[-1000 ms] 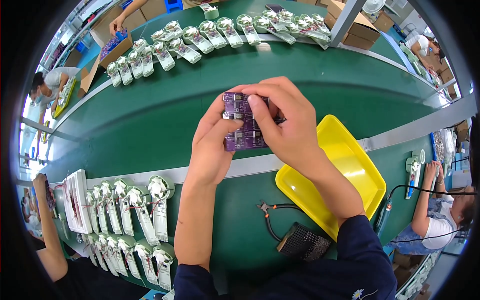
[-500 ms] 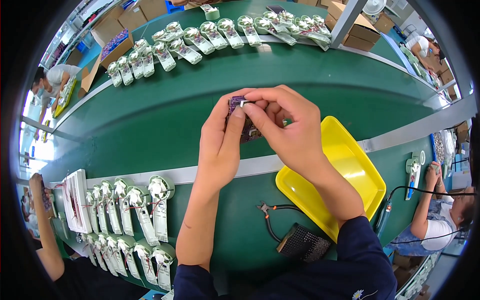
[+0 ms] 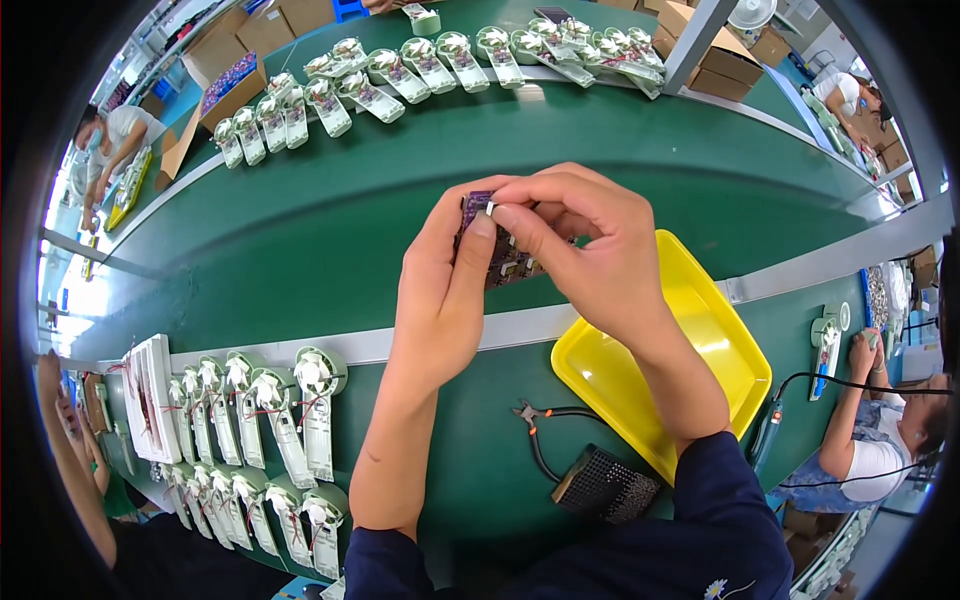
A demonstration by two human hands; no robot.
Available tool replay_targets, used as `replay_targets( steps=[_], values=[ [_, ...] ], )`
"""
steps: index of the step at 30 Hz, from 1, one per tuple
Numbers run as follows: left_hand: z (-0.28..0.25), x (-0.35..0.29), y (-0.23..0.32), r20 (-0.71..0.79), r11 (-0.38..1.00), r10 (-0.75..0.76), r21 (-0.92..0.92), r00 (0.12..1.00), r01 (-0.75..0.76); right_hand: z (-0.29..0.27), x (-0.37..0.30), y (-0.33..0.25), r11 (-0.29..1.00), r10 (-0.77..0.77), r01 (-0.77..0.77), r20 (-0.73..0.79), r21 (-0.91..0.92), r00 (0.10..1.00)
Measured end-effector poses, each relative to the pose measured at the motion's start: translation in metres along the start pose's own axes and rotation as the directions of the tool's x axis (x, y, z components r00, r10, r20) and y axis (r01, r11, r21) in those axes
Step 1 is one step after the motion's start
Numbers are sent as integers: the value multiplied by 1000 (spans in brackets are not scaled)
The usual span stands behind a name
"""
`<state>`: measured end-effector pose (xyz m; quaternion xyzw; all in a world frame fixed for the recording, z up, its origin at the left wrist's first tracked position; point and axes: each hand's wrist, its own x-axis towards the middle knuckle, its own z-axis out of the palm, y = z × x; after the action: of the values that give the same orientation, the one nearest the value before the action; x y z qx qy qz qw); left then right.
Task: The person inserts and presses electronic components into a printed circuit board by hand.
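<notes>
One purple circuit-board panel (image 3: 497, 252), held between two bare hands: left hand (image 3: 443, 290), right hand (image 3: 590, 250)
One shallow yellow plastic tray (image 3: 728, 352)
One pair of black-handled wire cutters (image 3: 530, 417)
One black perforated metal block (image 3: 603, 486)
One handheld tool with blue-grey grip on black cable (image 3: 767, 432)
White-and-green handheld fan halves with round fan heads: near group (image 3: 262, 440) lower left, two rows, about fifteen; far row (image 3: 420, 62) along belt edge, roughly twenty, exact count unclear
Three other people at edges
</notes>
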<state>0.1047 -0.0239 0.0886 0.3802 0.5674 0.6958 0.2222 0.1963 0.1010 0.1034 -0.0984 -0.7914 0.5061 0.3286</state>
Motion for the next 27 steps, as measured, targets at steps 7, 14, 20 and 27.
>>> replay_targets(
  steps=[7, 14, 20, 27],
  values=[
    [1, -3, 4, -3, 999, 8, 32, 1000, -8, -1, -1, -5, 1000, 22, -22, -1, 19, 1000],
    [2, -5, 12, -29, 994, 24, 111, 999, -21, 1, -4, -6, 993, -110, 109, -27, -33, 994],
    [-3, -6, 15, 31, 996, -33, 82, 999, 30, -3, -3, -5, 996, -85, 86, -16, 24, 996],
    [-2, -7, 18, 25, 998, -34, 55, 999, 33, -4, -2, -9, 997, -52, 50, 37, 54, 998]
  ],
)
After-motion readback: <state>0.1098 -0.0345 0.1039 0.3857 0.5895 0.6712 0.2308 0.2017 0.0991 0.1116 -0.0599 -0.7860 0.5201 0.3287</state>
